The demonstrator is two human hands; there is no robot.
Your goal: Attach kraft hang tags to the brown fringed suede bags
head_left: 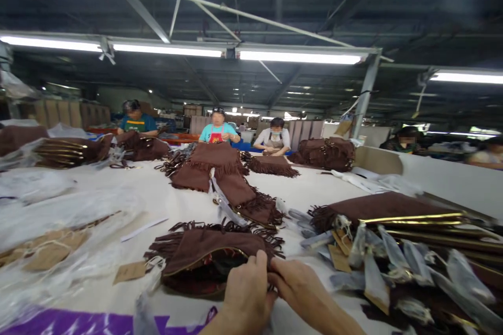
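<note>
A dark brown fringed bag (220, 241) lies on the white table before me, its gold-zipped mouth gaping toward me. At the bag's near right corner, my left hand (249, 282) has its fingers closed on the edge. Close beside it, my right hand (294, 285) pinches at the same corner with fingers bent; what is between its fingertips is hidden. A kraft paper tag (129, 272) on white string lies at the bag's left end, next to a plastic-wrapped strip (144, 309).
Stacked brown bags with gold zips (408, 214) and wrapped pulls fill the right. More fringed bags (214, 167) lie ahead. Clear plastic (35, 230) and kraft tags (58, 246) cover the left; purple material (78, 322) is nearest. Several people work across the table.
</note>
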